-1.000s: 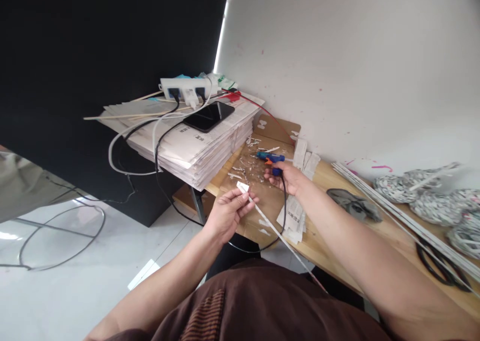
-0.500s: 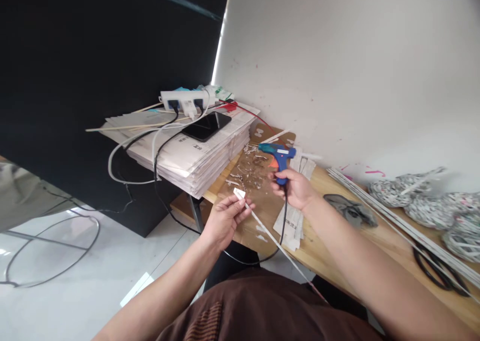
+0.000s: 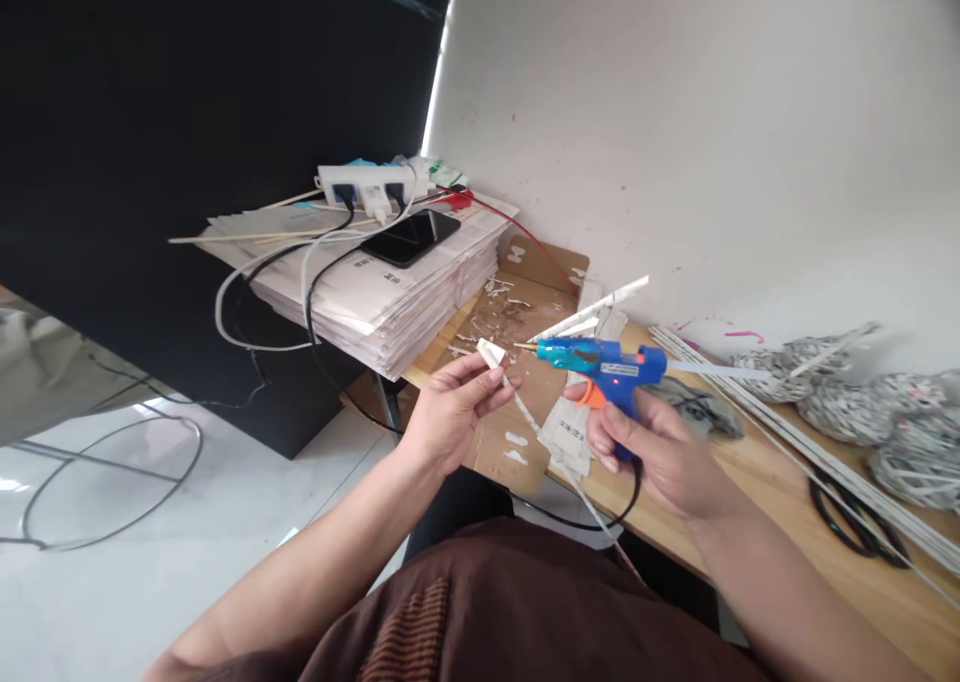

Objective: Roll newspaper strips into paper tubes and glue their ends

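Observation:
My right hand (image 3: pixel 660 452) is wrapped round the handle of a blue hot glue gun (image 3: pixel 604 362) with an orange trigger; a finger lies at the trigger. A translucent glue stick (image 3: pixel 720 370) sticks out of its back. The metal nozzle (image 3: pixel 526 346) points left, a short way from a flared white paper tip. My left hand (image 3: pixel 454 410) pinches a thin rolled paper tube (image 3: pixel 534 424) just below that flared tip (image 3: pixel 491 353). From there the tube slants down right toward my lap.
A newspaper stack (image 3: pixel 420 327) bears a power strip (image 3: pixel 367 180) and a phone (image 3: pixel 411 238). Paper scraps lie on cardboard (image 3: pixel 517 302). Along the wooden table (image 3: pixel 780 472) are paper tubes (image 3: pixel 810 442), black-handled scissors (image 3: pixel 855 522) and woven paper bundles (image 3: pixel 847 402). The gun's black cord (image 3: pixel 600 527) loops near my lap.
The glue gun has come up off the cardboard in my right hand, toward me and right, its nozzle now near the paper tip. My left hand has kept its pinch on the tube.

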The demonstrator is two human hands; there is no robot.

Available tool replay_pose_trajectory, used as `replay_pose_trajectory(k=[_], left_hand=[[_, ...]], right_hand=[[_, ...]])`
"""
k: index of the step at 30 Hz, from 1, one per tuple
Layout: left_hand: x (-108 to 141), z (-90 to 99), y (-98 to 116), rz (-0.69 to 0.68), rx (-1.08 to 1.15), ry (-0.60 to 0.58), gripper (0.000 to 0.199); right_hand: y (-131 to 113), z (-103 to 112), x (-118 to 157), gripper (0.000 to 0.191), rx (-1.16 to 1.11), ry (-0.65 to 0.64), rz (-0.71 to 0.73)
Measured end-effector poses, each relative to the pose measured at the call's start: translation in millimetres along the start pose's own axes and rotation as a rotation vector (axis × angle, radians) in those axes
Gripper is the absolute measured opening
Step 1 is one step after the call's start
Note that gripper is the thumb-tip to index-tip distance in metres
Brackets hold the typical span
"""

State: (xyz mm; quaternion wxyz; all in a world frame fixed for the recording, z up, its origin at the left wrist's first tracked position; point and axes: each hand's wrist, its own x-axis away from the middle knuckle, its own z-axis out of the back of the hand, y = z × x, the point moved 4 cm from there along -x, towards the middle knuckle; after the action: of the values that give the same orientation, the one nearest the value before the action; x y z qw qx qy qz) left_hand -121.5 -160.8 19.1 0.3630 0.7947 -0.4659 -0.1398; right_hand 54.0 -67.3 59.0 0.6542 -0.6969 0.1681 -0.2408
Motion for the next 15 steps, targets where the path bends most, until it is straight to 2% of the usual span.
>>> replay_pose_trajectory(k=[7,11,15], left_hand=[[10,-12.8,1,-0.019,-0.035,-0.074,0.022],[13,-16.7,0,-0.035,-0.047,-0.088,0.026],[15,-19.3,-1,-0.039,-0.050,-0.081,0.029]], right_hand=[[2,-6,25,0.025,0.238,0.044,0.061],[-1,-7,31,0.026,0.397,0.140,0.111],[-7,-10,34,0.027,0.451,0.183,0.186]])
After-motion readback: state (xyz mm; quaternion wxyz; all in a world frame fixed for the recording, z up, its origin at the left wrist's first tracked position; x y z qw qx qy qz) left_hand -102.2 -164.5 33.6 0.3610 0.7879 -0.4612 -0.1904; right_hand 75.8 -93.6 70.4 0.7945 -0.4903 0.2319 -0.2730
